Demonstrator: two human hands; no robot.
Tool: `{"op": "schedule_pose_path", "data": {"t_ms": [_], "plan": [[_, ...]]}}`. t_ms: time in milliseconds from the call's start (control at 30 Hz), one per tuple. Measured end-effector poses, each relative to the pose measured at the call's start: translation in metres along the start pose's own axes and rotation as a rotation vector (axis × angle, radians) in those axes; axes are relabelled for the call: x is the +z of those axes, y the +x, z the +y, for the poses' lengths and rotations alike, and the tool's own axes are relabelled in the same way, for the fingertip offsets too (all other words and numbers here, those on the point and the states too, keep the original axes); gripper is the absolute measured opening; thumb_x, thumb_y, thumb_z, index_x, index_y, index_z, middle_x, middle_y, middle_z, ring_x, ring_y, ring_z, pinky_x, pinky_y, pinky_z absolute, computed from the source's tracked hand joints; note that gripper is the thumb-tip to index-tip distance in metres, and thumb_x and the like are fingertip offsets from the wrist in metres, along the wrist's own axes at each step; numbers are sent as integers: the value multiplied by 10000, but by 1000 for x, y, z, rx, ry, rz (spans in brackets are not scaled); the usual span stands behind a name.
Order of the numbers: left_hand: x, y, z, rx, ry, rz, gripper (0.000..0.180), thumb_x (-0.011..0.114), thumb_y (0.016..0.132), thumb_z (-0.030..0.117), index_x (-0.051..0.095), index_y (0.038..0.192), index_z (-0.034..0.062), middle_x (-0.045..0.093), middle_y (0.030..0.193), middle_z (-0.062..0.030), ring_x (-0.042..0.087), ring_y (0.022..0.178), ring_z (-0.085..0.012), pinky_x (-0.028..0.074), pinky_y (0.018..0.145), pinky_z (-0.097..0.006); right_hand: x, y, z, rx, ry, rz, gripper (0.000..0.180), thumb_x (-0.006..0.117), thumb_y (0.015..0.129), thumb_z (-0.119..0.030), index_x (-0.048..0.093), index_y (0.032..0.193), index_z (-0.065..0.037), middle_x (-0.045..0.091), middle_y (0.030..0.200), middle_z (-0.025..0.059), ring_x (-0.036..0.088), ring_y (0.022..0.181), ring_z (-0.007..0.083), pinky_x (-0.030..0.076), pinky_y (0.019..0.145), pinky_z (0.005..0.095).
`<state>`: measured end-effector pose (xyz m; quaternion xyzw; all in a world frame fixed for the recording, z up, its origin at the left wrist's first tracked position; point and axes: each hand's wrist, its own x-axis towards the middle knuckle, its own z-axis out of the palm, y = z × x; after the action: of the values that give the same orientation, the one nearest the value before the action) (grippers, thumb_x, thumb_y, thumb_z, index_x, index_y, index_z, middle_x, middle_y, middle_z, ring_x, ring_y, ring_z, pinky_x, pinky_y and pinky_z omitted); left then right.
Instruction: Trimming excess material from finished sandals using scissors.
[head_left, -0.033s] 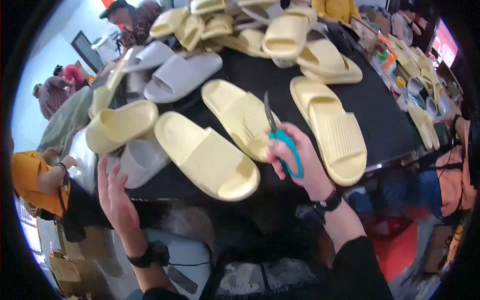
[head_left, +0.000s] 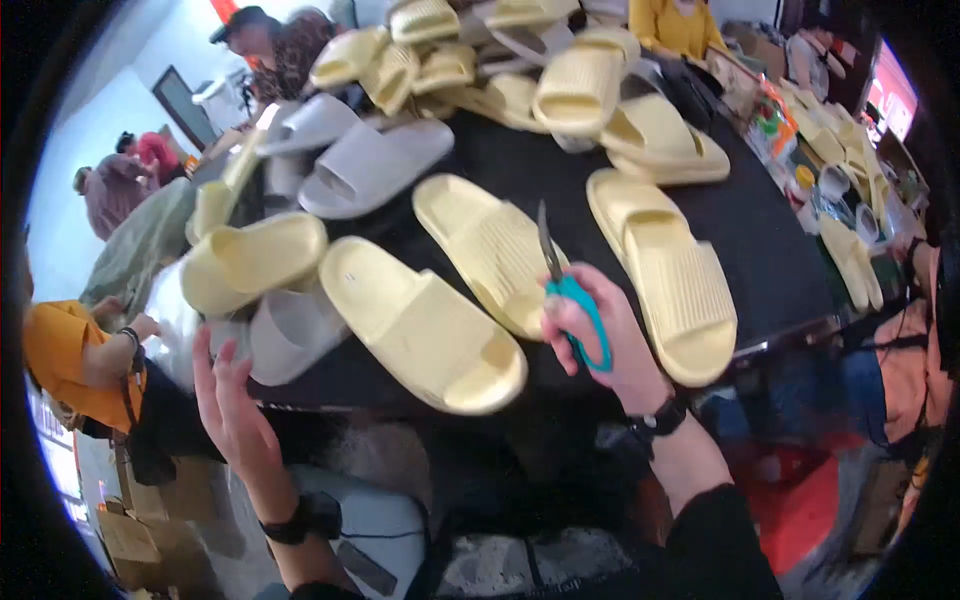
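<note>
Teal-handled scissors (head_left: pixel 572 300) are gripped in the right hand (head_left: pixel 605 335), blades closed, pointing up. Pale yellow slides (head_left: pixel 420 325) lie just left; the left hand (head_left: pixel 232 405) is spread open, holding nothing.

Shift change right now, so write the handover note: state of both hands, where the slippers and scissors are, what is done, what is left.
Right hand: closed around the teal-handled scissors, blades pointing up over the black table.
Left hand: open, empty, at the table's near-left edge beside a grey slipper.
Yellow slippers: one lies between the hands, one under the blades, one to the right; a heap at the far end.
Done: nothing visibly trimmed that I can tell.
Left: the slippers near the hands look unhandled.
</note>
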<state>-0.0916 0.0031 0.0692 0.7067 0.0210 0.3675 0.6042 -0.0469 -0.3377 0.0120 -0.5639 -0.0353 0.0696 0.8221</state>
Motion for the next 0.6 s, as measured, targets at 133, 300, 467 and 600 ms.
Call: {"op": "schedule_pose_path", "data": {"t_ms": [133, 300, 467, 600], "plan": [[-23, -14, 3, 245, 260, 111, 434, 428, 937, 127, 387, 1333, -44, 396, 1377, -129, 456, 1130, -216, 368, 950, -316, -8, -5, 9, 29, 31, -2, 298, 574, 844, -87, 486, 1113, 5, 564, 677, 58, 511, 472, 84, 406, 371, 204], [-53, -52, 14, 217, 617, -20, 373, 437, 919, 101, 460, 1257, -56, 425, 1336, -146, 476, 1101, -207, 399, 917, -301, -4, -16, 6, -9, -87, -16, 278, 593, 833, -89, 477, 1068, 5, 567, 659, 65, 508, 455, 91, 400, 377, 208], [-86, -79, 10, -265, 597, -208, 279, 492, 891, 111, 546, 1105, -59, 528, 1185, -147, 526, 1032, -215, 419, 891, -314, -1, -13, 9, 12, -80, 13, 282, 596, 831, -82, 477, 1072, 4, 568, 653, 67, 503, 449, 86, 399, 375, 206], [-98, -101, -7, -521, 715, -418, 306, 512, 884, 229, 607, 1011, -33, 634, 986, -174, 599, 936, -291, 457, 851, -353, 1, -13, 7, -13, -99, 55, 296, 606, 823, -104, 474, 1059, 18, 557, 638, 71, 488, 433, 89, 398, 367, 210]]}}
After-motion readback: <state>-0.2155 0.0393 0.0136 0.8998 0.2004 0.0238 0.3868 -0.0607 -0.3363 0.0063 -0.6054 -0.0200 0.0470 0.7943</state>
